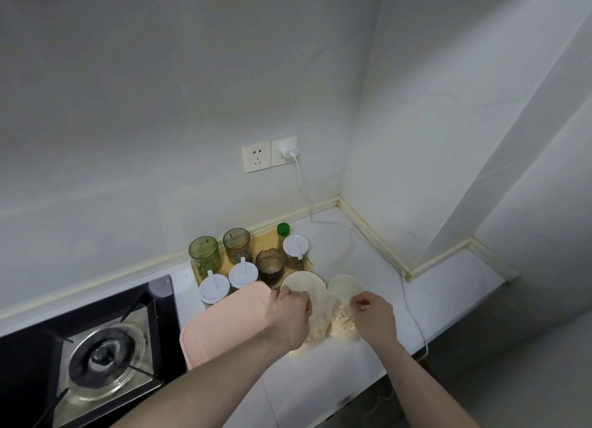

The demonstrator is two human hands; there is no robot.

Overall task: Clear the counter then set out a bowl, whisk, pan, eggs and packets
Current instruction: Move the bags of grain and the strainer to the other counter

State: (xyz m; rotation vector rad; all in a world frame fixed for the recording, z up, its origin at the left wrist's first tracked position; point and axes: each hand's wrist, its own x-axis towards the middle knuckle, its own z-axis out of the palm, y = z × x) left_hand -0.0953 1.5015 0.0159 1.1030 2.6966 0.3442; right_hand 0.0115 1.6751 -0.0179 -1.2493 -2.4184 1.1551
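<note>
Both hands are pinching thin clear plastic: the left hand (290,315) has its curled fingers closed on the top of one packet (312,330) of pale flakes, and the right hand (374,315) nips the neck of a second packet (344,323) between thumb and fingertip; whether either packet is sealed I can't quite make out from here. They sit just in front of the white bowl (304,285), the landmark for everything else; the pink cutting board (224,322) lies to the bowl's left, the tray of lidded jars (312,262) right behind it. If a neck is open, a tilt could spill flakes over the counter; the left wrist, hovering close over the bowl's near rim, might knock it back into the jars. Both forearms reach forward, palms down, wrists slightly bent.
</note>
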